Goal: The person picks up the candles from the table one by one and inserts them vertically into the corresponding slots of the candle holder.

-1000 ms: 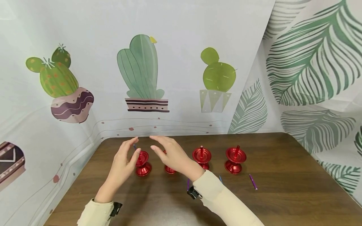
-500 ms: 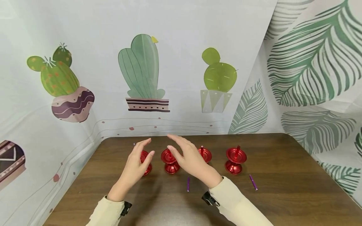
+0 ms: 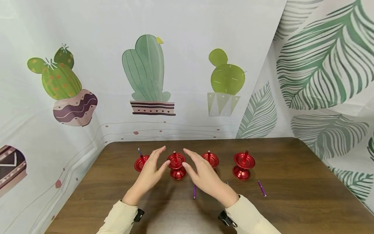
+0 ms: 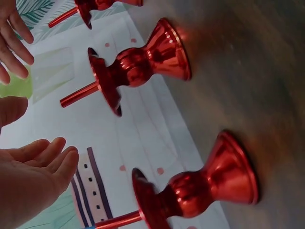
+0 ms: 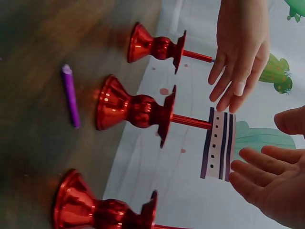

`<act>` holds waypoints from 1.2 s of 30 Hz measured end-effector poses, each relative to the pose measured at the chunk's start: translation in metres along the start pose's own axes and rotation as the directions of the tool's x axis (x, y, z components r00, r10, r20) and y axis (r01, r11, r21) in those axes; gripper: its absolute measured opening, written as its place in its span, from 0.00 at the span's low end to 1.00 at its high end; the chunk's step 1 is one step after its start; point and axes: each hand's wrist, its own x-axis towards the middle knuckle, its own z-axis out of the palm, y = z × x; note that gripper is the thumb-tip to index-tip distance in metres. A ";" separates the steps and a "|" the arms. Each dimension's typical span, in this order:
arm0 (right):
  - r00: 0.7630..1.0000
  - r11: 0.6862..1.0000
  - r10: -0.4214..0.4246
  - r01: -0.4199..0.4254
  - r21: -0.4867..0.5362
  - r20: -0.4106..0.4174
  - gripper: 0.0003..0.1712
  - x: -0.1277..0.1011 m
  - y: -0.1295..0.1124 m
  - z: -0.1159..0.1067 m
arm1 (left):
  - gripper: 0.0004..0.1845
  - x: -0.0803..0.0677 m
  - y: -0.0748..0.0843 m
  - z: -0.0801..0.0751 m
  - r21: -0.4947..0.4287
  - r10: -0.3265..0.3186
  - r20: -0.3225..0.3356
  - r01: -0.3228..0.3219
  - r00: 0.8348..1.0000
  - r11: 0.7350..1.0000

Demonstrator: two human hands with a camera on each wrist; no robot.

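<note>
both hands spread, holding nothing: left hand (image 3: 151, 169) and right hand (image 3: 204, 174) flank the second red candle holder (image 3: 176, 165) from left, apparently framing it.

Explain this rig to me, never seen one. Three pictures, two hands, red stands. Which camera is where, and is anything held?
No machine here: a person works with bare hands and wears three cameras. The wide picture comes from the head camera, looking down at a brown wooden table. The other two come from the wrists, so they look tilted sideways.

On the table stand four red metal candle holders in a row, each with a thin candle upright in it. The left hand and right hand flank the second candle holder from the left, fingers straight, apart from it. Nothing is held.

A loose purple candle lies near the right hand, another purple candle farther right.
</note>
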 end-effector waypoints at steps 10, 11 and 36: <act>0.991 0.995 0.101 -0.099 -0.019 0.089 0.32 -0.015 0.005 0.007 | 0.33 0.002 -0.013 0.015 -0.059 -0.143 0.155 0.153 0.978 0.986; 0.990 0.994 0.107 -0.105 -0.026 0.095 0.32 -0.016 0.006 0.008 | 0.33 0.002 -0.014 0.016 -0.063 -0.154 0.167 0.167 0.974 0.984; 0.960 0.978 0.206 -0.195 -0.075 0.188 0.32 -0.036 0.019 0.025 | 0.33 0.007 -0.035 0.028 -0.103 -0.211 0.283 0.249 0.936 0.963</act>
